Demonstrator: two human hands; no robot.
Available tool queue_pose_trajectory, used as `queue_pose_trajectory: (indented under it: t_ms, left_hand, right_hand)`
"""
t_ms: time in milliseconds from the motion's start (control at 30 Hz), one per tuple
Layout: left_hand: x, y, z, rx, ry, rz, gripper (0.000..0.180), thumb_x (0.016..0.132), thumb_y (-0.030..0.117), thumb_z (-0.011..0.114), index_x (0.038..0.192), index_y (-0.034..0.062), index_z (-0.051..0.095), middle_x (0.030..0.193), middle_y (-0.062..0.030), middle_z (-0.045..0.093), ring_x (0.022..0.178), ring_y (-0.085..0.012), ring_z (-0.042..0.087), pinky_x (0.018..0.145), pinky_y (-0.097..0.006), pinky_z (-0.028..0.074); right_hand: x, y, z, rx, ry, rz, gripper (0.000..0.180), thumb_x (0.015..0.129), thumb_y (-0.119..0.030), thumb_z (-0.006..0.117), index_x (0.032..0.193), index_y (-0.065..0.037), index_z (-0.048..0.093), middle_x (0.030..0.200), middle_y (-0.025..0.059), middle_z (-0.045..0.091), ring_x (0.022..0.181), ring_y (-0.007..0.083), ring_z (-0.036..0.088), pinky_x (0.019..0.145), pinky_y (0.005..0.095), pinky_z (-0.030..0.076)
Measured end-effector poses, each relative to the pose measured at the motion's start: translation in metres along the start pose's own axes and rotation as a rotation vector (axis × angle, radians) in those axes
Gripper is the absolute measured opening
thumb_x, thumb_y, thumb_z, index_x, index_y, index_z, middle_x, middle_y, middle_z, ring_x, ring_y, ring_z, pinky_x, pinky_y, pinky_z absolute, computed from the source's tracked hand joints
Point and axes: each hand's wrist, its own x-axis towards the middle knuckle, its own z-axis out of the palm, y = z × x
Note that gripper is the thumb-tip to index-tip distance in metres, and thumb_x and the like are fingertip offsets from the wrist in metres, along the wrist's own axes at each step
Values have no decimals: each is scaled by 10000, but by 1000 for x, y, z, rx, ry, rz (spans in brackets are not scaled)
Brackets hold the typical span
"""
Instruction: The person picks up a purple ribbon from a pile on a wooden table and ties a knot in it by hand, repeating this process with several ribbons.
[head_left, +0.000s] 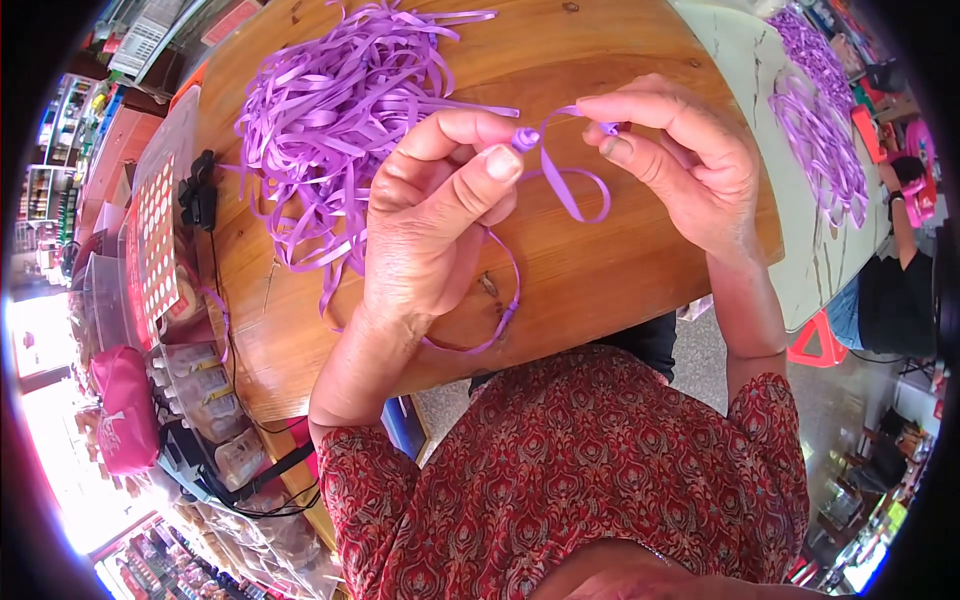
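Above the wooden table, my left hand [435, 200] pinches a purple ribbon [575, 195] between thumb and forefinger. A small rolled or knotted purple bit [525, 139] sticks out at those fingertips. The ribbon loops down between my hands and runs up to my right hand [690, 160]. My right thumb and fingers are closed on it, with another small purple knot showing at their tips. Below my left wrist a thin ribbon curves over the tabletop, with a knot [510, 311] on it. A large tangled heap of purple ribbons [335, 120] lies beyond my left hand.
On a pale marble-patterned table [730, 40] at the right lie more purple ribbons [820, 140]. A person's arm [905, 220] shows beyond it, with a red stool [815, 340] below. A black cable [215, 290] and plastic boxes [205, 390] line the wooden table's [600, 270] left side.
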Motion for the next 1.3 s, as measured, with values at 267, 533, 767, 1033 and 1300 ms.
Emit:
queue_pose_trajectory:
  t_ms: [267,533,767,1033,1300]
  left_hand:
    - [2,-3,6,148,147,10,170,858,27,705,1024,16,668,929,-24,686,829,-76,620,676,-186,470]
    - [3,-12,12,249,154,134,124,854,22,709,977,26,692,917,-26,690,817,-70,601,699,-198,465]
    - [3,-16,9,248,145,166,89,856,20,709,941,26,685,866,-9,668,798,-67,593,710,-203,470]
    - [1,-20,7,191,188,129,99,868,21,696,966,21,682,907,-22,676,816,-69,600,750,-211,488]
    - [2,-27,16,173,86,132,281,836,-58,695,1107,-12,638,998,-46,675,941,-93,628,840,-211,511]
  right_hand:
    - [2,0,-2,-147,38,-138,210,797,-26,726,1005,-32,697,988,86,674,913,183,652,779,273,510]
    - [-6,-2,8,213,2,17,229,847,30,655,1075,54,654,1003,143,622,870,182,626,737,270,523]
    - [-4,-1,7,-13,-28,-86,226,863,30,637,1084,41,683,954,97,626,803,132,602,689,241,509]
    - [-13,12,23,456,92,100,308,896,41,610,1202,59,585,958,97,640,870,150,635,738,265,553]
    - [-13,16,23,552,92,134,323,904,34,617,1219,39,546,1004,92,650,901,134,645,803,252,541]
